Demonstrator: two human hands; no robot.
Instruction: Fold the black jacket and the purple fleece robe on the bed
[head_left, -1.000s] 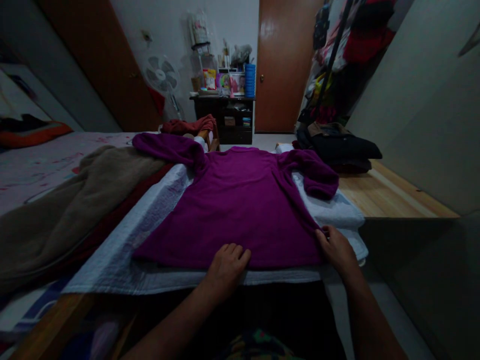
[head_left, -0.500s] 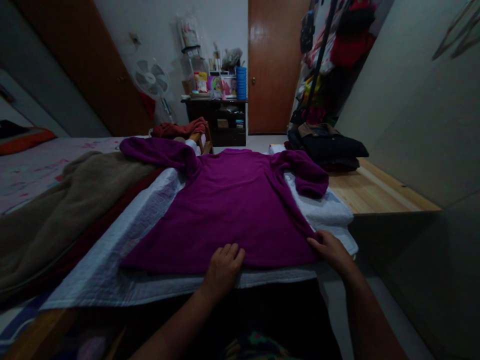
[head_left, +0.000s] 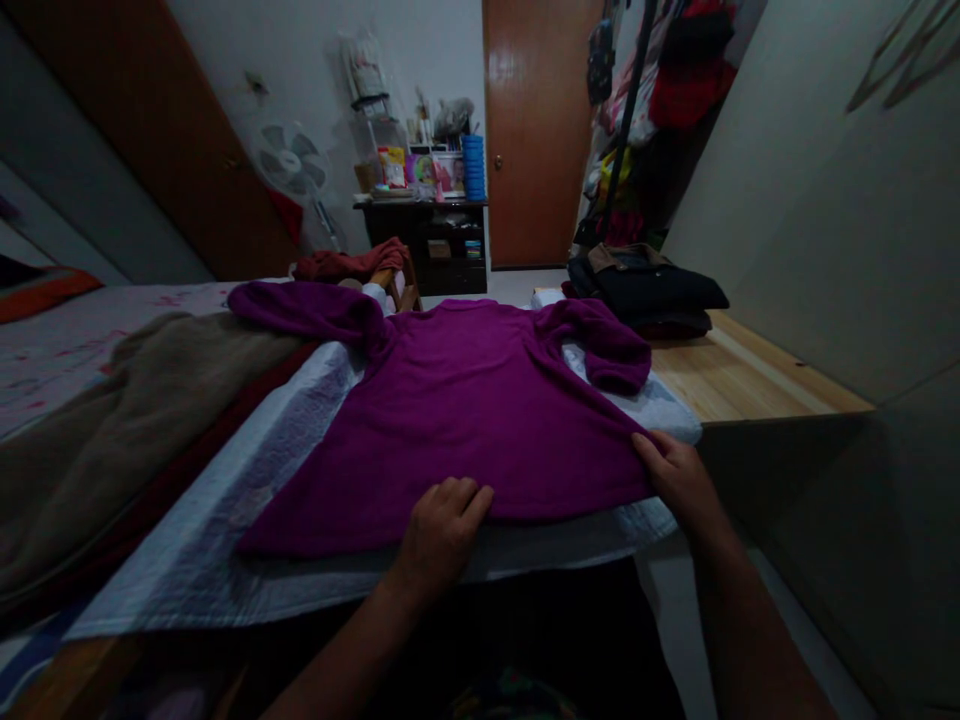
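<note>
A purple long-sleeved top (head_left: 465, 410) lies spread out with its collar at the far end and its hem towards me. Its left sleeve stretches over a brown garment, while the right one bends back on itself. My left hand (head_left: 448, 520) is closed on the middle of the hem. At the right end of the hem, my right hand (head_left: 677, 475) pinches the side edge, thumb on top, and the cloth there is pulled taut and slightly raised. Beneath the top is a pale quilted cover (head_left: 300, 400).
A brown garment (head_left: 150, 390) over dark red cloth lies on the left. Folded dark clothes (head_left: 649, 285) sit on a wooden board (head_left: 757, 375) at right. Farther back stand a fan (head_left: 292, 160), a dark cabinet (head_left: 420, 245) and a wooden door (head_left: 536, 130).
My right hand has moved a little to the right and up, drawing the hem corner with it. The left hand stays on the hem. The view has shifted slightly.
</note>
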